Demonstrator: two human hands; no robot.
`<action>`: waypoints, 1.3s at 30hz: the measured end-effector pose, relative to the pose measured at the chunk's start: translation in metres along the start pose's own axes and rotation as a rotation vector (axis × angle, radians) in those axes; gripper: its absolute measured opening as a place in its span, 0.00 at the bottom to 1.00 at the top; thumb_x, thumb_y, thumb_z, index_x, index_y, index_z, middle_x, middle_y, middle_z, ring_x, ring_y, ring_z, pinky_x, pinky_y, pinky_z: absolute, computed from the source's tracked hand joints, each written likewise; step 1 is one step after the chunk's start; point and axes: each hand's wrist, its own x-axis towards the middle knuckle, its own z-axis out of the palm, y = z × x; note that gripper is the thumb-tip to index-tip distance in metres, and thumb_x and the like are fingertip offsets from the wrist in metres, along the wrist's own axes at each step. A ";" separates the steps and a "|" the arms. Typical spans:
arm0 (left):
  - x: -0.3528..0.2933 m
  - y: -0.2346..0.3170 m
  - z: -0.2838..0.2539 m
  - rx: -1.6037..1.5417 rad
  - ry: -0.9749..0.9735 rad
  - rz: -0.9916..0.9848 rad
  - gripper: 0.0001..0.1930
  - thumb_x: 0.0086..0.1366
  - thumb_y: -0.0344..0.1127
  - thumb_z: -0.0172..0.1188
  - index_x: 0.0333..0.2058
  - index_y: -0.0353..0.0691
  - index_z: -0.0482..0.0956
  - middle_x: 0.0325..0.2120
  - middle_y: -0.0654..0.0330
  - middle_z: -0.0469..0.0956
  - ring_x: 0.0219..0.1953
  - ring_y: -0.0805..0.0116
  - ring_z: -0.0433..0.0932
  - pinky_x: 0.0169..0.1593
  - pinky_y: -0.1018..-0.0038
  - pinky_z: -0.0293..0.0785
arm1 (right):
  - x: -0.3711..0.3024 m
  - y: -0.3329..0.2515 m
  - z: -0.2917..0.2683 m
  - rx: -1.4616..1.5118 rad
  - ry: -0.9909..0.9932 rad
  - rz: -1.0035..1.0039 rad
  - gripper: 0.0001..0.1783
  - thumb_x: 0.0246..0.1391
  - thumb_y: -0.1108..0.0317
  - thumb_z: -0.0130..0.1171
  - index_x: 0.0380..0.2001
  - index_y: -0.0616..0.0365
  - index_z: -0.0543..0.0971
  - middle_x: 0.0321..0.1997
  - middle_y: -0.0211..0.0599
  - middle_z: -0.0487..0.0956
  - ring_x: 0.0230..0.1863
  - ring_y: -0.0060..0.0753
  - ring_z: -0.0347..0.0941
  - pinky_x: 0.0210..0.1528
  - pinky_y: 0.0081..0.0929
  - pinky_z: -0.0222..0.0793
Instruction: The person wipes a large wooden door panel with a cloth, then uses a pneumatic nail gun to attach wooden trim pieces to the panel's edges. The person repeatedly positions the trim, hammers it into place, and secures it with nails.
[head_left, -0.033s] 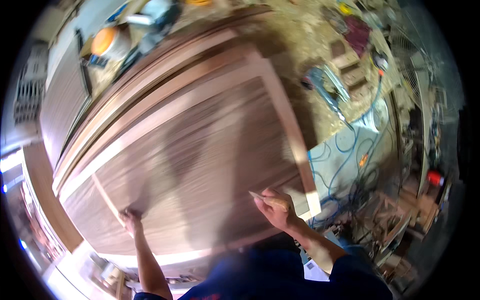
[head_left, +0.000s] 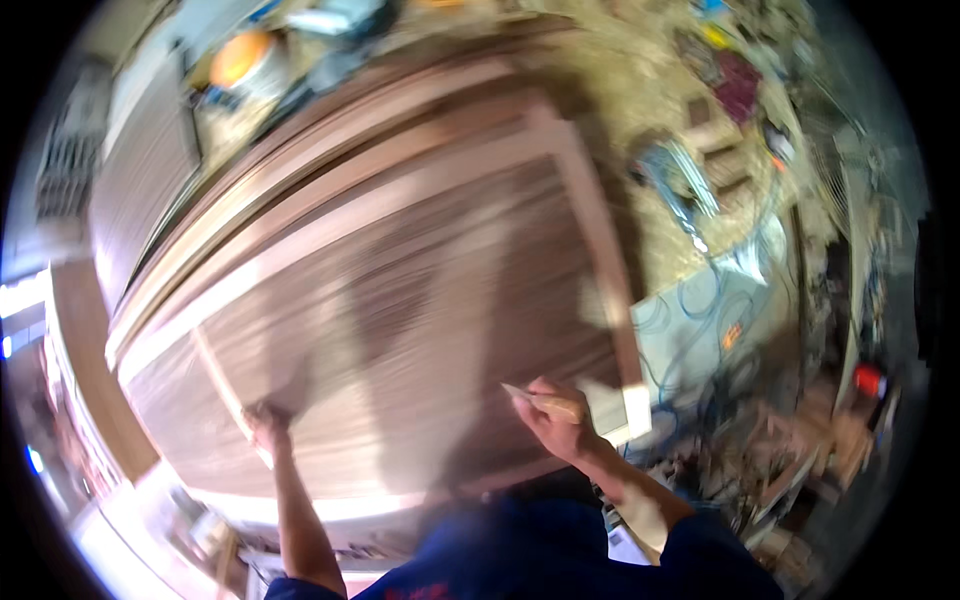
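Note:
A large brown veneered wooden panel (head_left: 400, 300) with pale wood edging lies flat in front of me. My left hand (head_left: 266, 424) grips the near end of a thin pale wooden strip (head_left: 215, 372) that lies across the panel's left part. Near the panel's lower right corner, my right hand (head_left: 556, 422) is shut on a short pencil-like stick (head_left: 535, 398), whose tip points left over the veneer. The view is motion-blurred.
A pale wood rail (head_left: 600, 250) runs along the panel's right edge. Right of it, blue hose and cables (head_left: 700, 320) lie on a sawdust-covered floor beside a power tool (head_left: 675, 180). An orange-lidded container (head_left: 240, 58) stands at the far left. Clutter and a red object (head_left: 868, 380) fill the right side.

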 end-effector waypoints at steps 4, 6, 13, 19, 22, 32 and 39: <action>-0.015 0.012 0.003 -0.062 0.094 0.282 0.41 0.76 0.50 0.54 0.76 0.29 0.51 0.76 0.35 0.52 0.79 0.40 0.48 0.80 0.50 0.45 | 0.019 -0.044 0.080 0.023 -0.047 -0.084 0.09 0.57 0.82 0.69 0.24 0.63 0.82 0.24 0.37 0.79 0.24 0.35 0.76 0.25 0.34 0.69; -0.021 0.016 -0.010 0.047 0.138 0.474 0.48 0.75 0.54 0.56 0.77 0.24 0.43 0.78 0.35 0.45 0.81 0.40 0.41 0.82 0.52 0.37 | 0.012 -0.044 0.116 -0.040 -0.104 0.039 0.06 0.60 0.78 0.69 0.28 0.65 0.85 0.24 0.35 0.79 0.22 0.31 0.73 0.26 0.30 0.69; 0.009 -0.030 -0.044 -0.020 0.057 0.842 0.49 0.71 0.55 0.61 0.77 0.29 0.49 0.79 0.43 0.49 0.81 0.44 0.45 0.80 0.46 0.39 | 0.027 -0.097 0.261 -0.085 -0.362 0.252 0.08 0.70 0.68 0.64 0.37 0.59 0.78 0.29 0.26 0.79 0.28 0.15 0.73 0.32 0.19 0.70; 0.027 -0.038 -0.034 -0.025 -0.014 0.886 0.51 0.63 0.54 0.68 0.76 0.33 0.55 0.78 0.47 0.53 0.81 0.48 0.49 0.80 0.43 0.41 | 0.110 -0.199 0.392 -0.079 -0.357 -0.212 0.05 0.62 0.73 0.67 0.32 0.62 0.82 0.28 0.43 0.80 0.28 0.43 0.79 0.29 0.36 0.72; 0.030 -0.037 -0.037 -0.054 -0.049 0.875 0.51 0.63 0.55 0.69 0.76 0.34 0.56 0.78 0.48 0.54 0.81 0.49 0.50 0.80 0.42 0.41 | 0.144 -0.206 0.425 -0.115 -0.316 -0.368 0.06 0.62 0.73 0.67 0.31 0.63 0.82 0.28 0.43 0.80 0.28 0.44 0.79 0.29 0.36 0.72; 0.035 -0.045 -0.035 -0.074 -0.014 0.907 0.54 0.60 0.55 0.71 0.76 0.35 0.55 0.78 0.48 0.54 0.81 0.49 0.49 0.80 0.42 0.40 | 0.146 -0.170 0.408 -0.109 -0.185 -0.111 0.09 0.66 0.71 0.66 0.31 0.63 0.82 0.25 0.35 0.77 0.25 0.28 0.72 0.29 0.31 0.67; 0.035 -0.046 -0.038 -0.049 -0.030 0.937 0.52 0.62 0.48 0.70 0.77 0.36 0.51 0.78 0.44 0.52 0.80 0.42 0.48 0.81 0.43 0.37 | 0.118 -0.047 0.187 -0.075 0.389 0.291 0.06 0.67 0.72 0.66 0.34 0.63 0.85 0.27 0.22 0.76 0.25 0.17 0.66 0.27 0.20 0.63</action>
